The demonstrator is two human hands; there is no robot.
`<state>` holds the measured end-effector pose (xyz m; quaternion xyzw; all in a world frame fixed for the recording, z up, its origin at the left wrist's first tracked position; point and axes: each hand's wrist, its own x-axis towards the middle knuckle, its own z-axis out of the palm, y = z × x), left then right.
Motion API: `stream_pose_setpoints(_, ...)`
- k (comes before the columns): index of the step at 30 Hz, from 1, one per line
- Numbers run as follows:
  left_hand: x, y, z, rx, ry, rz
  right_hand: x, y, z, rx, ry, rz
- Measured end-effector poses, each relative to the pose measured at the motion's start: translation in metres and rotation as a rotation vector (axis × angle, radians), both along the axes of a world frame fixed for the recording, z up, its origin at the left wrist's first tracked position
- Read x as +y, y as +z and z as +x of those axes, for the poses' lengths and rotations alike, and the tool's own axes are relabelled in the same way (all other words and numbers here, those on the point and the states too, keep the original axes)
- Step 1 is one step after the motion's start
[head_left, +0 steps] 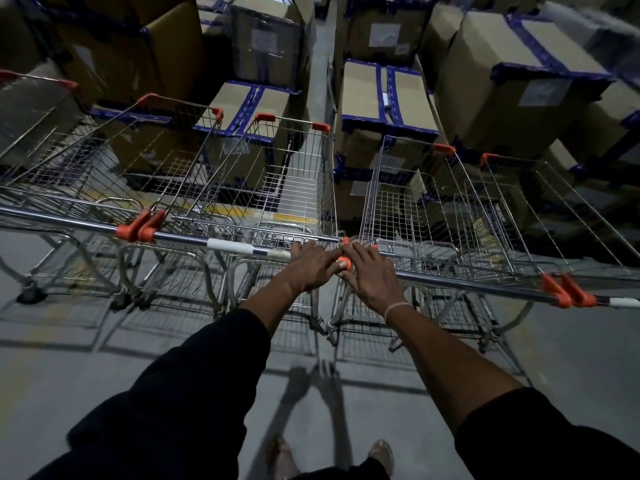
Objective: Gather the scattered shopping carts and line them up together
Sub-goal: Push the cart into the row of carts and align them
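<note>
Several wire shopping carts with orange corner caps stand side by side in front of me, their baskets pointing away. My left hand (310,265) grips the right end of the middle cart's handle bar (228,245). My right hand (369,273) grips the left end of the neighbouring right cart's handle bar (467,284). The two hands nearly touch at an orange end cap (344,262) between the bars. The middle cart's basket (277,181) and the right cart's basket (415,202) stand close together. More carts sit at the far left (52,150) and the far right (571,209).
Stacked cardboard boxes (374,95) with blue tape fill the space behind the carts, with a narrow gap (320,64) running between the stacks. Grey concrete floor (69,368) lies under me, and my feet (329,455) show at the bottom.
</note>
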<state>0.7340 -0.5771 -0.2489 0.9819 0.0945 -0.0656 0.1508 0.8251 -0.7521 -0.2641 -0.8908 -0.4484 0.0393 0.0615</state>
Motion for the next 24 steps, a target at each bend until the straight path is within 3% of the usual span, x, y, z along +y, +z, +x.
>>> stream_pose_setpoints(8, 0.001, 0.001, -0.001, -0.014, -0.038, 0.012, 0.001, 0.005, 0.000, 0.039, -0.011, -0.004)
stream_pose_setpoints(16, 0.019, -0.010, -0.015, -0.063, -0.001, 0.179, 0.006, 0.014, 0.003, -0.052, 0.008, 0.044)
stream_pose_setpoints(24, 0.065, -0.002, -0.062, -0.188, 0.082, 0.228, 0.060, 0.028, 0.000, -0.011, 0.050, 0.096)
